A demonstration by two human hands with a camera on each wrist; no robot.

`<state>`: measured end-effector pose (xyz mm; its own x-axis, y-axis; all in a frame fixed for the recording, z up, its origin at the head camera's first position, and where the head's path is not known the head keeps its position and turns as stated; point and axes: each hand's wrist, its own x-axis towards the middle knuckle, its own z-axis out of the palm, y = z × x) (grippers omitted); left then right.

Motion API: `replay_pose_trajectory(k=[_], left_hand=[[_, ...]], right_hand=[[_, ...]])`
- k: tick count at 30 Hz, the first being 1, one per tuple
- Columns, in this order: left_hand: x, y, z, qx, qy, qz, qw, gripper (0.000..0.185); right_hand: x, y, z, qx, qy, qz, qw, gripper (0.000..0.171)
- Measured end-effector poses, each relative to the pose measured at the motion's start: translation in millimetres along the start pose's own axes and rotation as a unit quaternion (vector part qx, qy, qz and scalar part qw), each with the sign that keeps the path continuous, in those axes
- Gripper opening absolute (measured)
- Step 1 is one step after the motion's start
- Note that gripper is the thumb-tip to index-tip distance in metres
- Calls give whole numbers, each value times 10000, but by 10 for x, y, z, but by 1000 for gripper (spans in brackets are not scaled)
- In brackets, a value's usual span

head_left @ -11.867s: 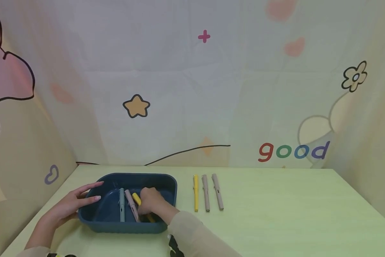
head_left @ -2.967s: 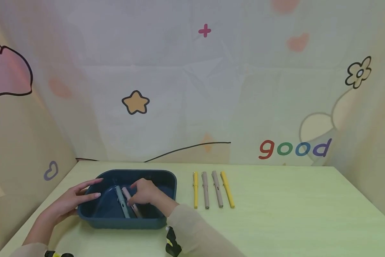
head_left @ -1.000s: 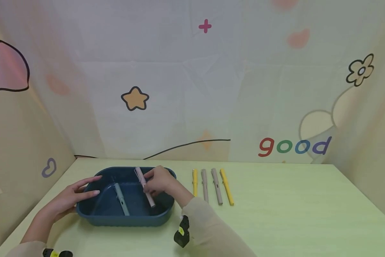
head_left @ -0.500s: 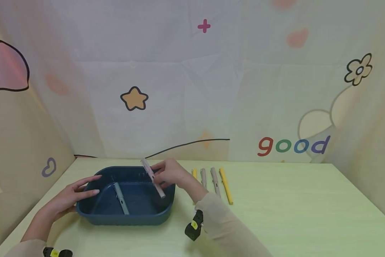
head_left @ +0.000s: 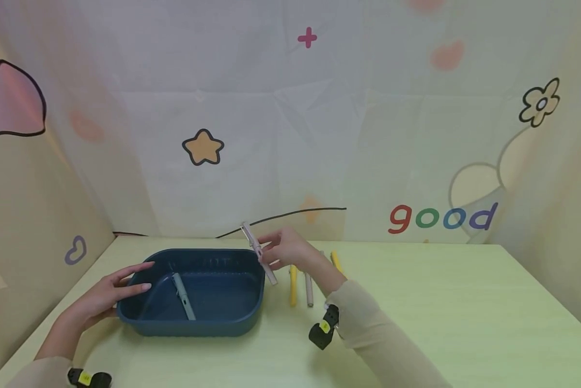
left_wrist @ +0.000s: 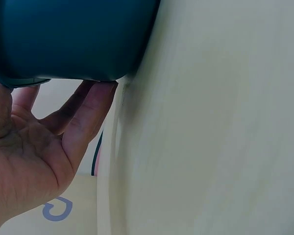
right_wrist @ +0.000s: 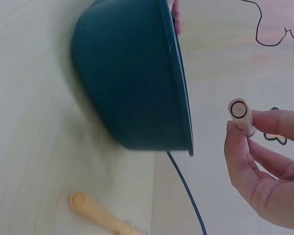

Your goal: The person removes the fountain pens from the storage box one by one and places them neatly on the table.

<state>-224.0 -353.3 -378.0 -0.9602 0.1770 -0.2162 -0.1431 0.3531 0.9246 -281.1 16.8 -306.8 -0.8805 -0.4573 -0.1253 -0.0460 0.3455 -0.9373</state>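
Observation:
My right hand (head_left: 292,252) pinches a pale pink pen (head_left: 254,245) between thumb and fingertips, tilted in the air just past the right rim of a dark blue basin (head_left: 188,328). The right wrist view shows the end of this pen (right_wrist: 240,110) facing the camera. At the basin's left end, my left hand (head_left: 101,295) grips the rim; its fingers (left_wrist: 88,107) press the outer wall in the left wrist view. A blue-grey pen (head_left: 183,296) lies inside the basin. Right of the basin lie a yellow pen (head_left: 293,288), a grey pen (head_left: 309,293) and another yellow pen (head_left: 336,262), partly behind my right arm.
The pale green table (head_left: 440,302) extends to the right and in front of the basin. A printed cloth (head_left: 271,161) hangs behind it and at the sides. Black wrist cameras (head_left: 323,326) sit on both sleeves; the right one is low over the table.
Several seconds ago a yellow pen left the basin and joined the row. The right hand then picked up the pink pen and carried it up and rightward over the rim. The left hand stays.

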Motion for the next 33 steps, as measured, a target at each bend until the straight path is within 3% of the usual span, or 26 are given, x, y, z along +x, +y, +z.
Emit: replay_pose_trajectory(k=[16,33], left_hand=[[-14,-11,17,-85,-28,-21,10000,61],[-11,6,17,-35,13,-5,10000,61]], right_hand=[[-179,245,-439,151,1,-33,9999,42],[-373,597,-936,360,582,398,9969,44]])
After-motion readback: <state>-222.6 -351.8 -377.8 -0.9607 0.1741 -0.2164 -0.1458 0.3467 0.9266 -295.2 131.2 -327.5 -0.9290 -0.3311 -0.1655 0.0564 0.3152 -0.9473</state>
